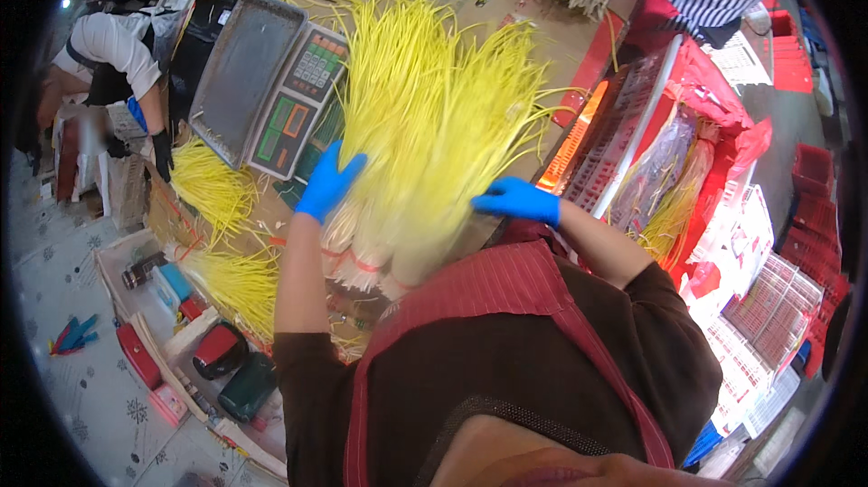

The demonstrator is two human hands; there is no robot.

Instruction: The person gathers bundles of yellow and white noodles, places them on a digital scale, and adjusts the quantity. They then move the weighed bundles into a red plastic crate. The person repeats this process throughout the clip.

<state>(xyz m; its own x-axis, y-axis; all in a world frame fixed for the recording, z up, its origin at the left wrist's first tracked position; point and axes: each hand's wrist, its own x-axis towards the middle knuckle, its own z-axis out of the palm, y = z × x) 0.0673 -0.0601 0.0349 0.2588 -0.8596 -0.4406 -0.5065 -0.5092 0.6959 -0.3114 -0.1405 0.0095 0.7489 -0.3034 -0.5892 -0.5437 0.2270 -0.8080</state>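
Before me, several bundles of yellow chives (pixel 400 107) lie side by side on the table, leafy ends pointing away. Their pale stem ends (pixel 366 263) are nearest my body, and red bands (pixel 366 264) circle some of them. My left hand (pixel 331 182), in a blue glove, lies along the left side of the bundles with thumb and fingers spread. At the right edge, my right hand (pixel 517 201), also blue-gloved, reaches its fingers to the chives without closing around them. The right-hand bundle (pixel 447 182) is motion-blurred.
A weighing scale (pixel 291 107) with a metal pan (pixel 247 73) stands left of the chives. More chive bundles (pixel 234 283) lie lower left, beside a box of containers (pixel 224 351). A co-worker (pixel 112 53) bends at far left. Right stands a red-lined crate (pixel 678 168).
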